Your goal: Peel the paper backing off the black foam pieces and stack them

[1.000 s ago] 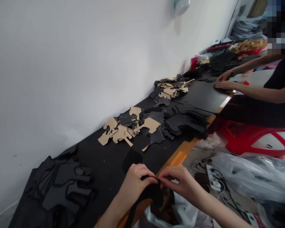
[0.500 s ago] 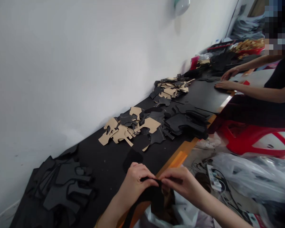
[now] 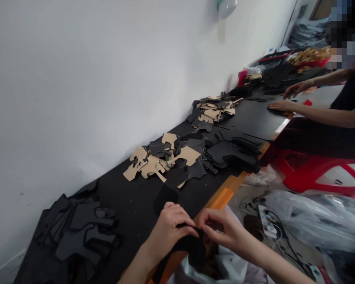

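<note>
My left hand (image 3: 169,225) is closed on a flat black cut piece (image 3: 192,246) at the table's front edge, thumb below and fingers above. My right hand (image 3: 223,227) pinches at the piece's far edge, thumb and forefinger tips together; the exact contact is too small to see. Part of the piece hangs down toward the left, over an open pale plastic bag (image 3: 235,264). Just beyond my left hand, a dark flat piece (image 3: 165,197) lies on the black tabletop (image 3: 133,205).
Stacked black cut pieces (image 3: 83,236) lie at the left. Tan and black scraps (image 3: 154,167) sit mid-table, beside more black pieces (image 3: 230,152). A co-worker's hands (image 3: 281,104) are farther along the table. At right stand a red stool (image 3: 307,169), plastic bags (image 3: 316,217) and a power strip (image 3: 266,221).
My right hand's fingers have shifted slightly at the piece's edge and curled more. My left hand keeps its hold. One of the co-worker's hands has lifted and moved right.
</note>
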`<move>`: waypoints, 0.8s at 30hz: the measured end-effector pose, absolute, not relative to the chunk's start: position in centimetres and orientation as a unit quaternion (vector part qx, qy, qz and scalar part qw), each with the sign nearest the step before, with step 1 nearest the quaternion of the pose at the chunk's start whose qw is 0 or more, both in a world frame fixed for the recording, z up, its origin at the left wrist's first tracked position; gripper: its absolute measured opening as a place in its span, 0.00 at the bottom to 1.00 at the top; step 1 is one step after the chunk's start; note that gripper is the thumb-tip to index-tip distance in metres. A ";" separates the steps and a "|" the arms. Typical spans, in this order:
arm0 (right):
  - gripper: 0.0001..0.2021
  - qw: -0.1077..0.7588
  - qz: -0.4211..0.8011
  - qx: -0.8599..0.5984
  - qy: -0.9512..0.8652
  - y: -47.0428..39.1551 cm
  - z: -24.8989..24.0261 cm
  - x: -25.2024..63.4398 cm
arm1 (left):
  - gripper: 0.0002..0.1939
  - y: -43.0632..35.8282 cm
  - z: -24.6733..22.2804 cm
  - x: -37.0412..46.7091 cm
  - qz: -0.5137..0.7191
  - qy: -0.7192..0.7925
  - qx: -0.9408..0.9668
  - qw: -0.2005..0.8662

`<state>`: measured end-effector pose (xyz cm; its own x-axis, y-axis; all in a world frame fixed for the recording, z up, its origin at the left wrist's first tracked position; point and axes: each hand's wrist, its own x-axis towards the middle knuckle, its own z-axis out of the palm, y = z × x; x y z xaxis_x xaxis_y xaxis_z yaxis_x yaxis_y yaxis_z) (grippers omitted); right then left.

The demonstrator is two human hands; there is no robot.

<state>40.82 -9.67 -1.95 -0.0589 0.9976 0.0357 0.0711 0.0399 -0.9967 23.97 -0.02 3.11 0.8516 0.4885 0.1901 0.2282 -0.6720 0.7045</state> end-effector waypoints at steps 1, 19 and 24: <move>0.13 0.481 0.497 -0.486 -0.534 -9.6 -2.0 40.7 | 0.06 0.0 3.0 23.9 0.202 0.196 0.894 0.349; 0.19 0.565 0.598 -0.392 -0.412 -10.9 -1.0 38.8 | 0.06 -2.3 1.8 20.7 0.385 0.118 0.906 0.133; 0.17 0.628 0.562 -0.421 -0.335 -9.6 -1.9 39.0 | 0.05 -1.7 1.3 20.5 0.381 0.110 0.904 0.161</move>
